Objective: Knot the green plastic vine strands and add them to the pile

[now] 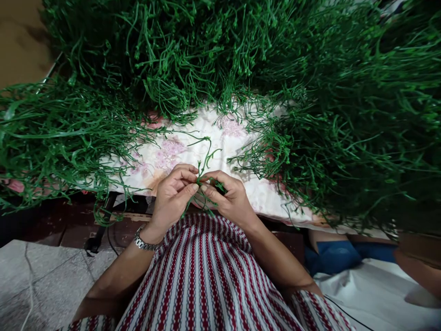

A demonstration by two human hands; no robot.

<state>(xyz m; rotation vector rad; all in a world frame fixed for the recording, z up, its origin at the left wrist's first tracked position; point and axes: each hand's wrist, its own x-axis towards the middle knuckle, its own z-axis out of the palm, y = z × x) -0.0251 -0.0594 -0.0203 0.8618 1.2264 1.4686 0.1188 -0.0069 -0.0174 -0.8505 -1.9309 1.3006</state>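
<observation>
A thin, branching green plant stem (206,162), which looks like plastic, is pinched between my two hands at the table's near edge. My left hand (175,191), with a metal watch (145,241) on its wrist, grips it between thumb and fingers. From the other side my right hand (229,195) pinches the same stem, fingertips almost touching those of the left. Forked tips stick up above the fingers, and more strands hang below them. The exact joint between the fingertips is hidden.
Large heaps of similar green stems lie at the left (69,133), the back (193,50) and the right (330,138). Beneath them is a white flowered cloth (213,124). Another person's blue-clothed leg (339,253) shows at the lower right.
</observation>
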